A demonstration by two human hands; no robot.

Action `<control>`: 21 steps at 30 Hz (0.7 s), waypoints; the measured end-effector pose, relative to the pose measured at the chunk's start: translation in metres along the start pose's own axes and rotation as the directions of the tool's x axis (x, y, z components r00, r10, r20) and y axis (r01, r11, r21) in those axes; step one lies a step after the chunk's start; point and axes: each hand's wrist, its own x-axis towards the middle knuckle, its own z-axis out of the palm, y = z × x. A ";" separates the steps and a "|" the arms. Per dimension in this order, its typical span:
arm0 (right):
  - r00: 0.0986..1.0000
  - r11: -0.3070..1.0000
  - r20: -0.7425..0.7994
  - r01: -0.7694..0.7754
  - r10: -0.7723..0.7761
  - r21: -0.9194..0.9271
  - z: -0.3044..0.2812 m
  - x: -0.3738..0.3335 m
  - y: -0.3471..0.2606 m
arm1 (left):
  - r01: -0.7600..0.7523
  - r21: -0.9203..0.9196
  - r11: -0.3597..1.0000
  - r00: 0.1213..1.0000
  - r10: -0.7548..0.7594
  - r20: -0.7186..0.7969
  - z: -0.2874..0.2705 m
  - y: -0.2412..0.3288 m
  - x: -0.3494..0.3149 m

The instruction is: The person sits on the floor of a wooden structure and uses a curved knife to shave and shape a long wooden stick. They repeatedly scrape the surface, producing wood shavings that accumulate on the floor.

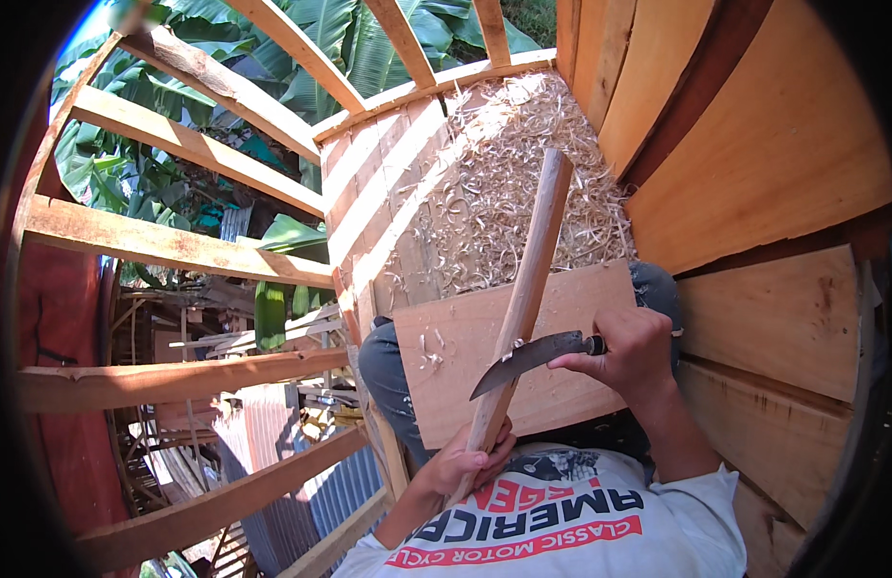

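My left hand (472, 459) is closed round the lower end of a long wooden stick (534, 255), close to my shirt. The stick slants up and away from me, its far end above the shavings. In my right hand (631, 353) is a knife (529, 362) with a dark, curved blade and a dark handle. Its blade lies across the stick, above my left hand, pointing left. Whether the edge bites into the wood is hard to tell. Beneath both, a flat wooden board (446, 332) rests across my lap, with a few curled shavings (430, 354) on it.
Curly wood shavings (504, 183) cover much of the plank floor (354, 197) ahead. A plank wall (754, 144) stands close on my right. Along the left runs a railing of wooden bars (176, 238), with broad green leaves (316, 48) and corrugated metal sheets (258, 443) beyond and below.
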 end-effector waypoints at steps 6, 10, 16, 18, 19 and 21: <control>0.999 0.999 0.013 -0.031 0.031 -0.011 0.003 0.002 0.005 | -0.006 -0.027 1.000 1.000 0.007 0.017 -0.001 -0.002 0.001; 0.929 0.932 -0.099 -0.348 0.357 0.100 0.005 0.014 0.032 | 0.014 0.030 0.999 0.998 -0.015 0.053 0.002 -0.013 0.002; 0.872 0.857 0.006 -0.481 0.489 0.186 -0.013 0.015 0.056 | 0.032 -0.070 0.997 0.997 -0.027 0.077 -0.004 -0.013 -0.003; 0.932 0.904 0.078 -0.363 0.355 0.227 -0.013 0.007 0.023 | 0.030 -0.144 0.989 0.998 -0.022 0.056 -0.007 -0.007 0.002; 0.953 0.926 0.116 -0.299 0.279 0.229 -0.009 0.003 0.009 | 0.034 -0.151 0.988 0.999 -0.030 0.032 -0.009 -0.009 0.001; 0.954 0.948 0.174 -0.273 0.245 0.165 0.002 -0.009 -0.009 | 0.055 -0.178 0.982 0.998 -0.051 0.027 -0.009 -0.009 0.004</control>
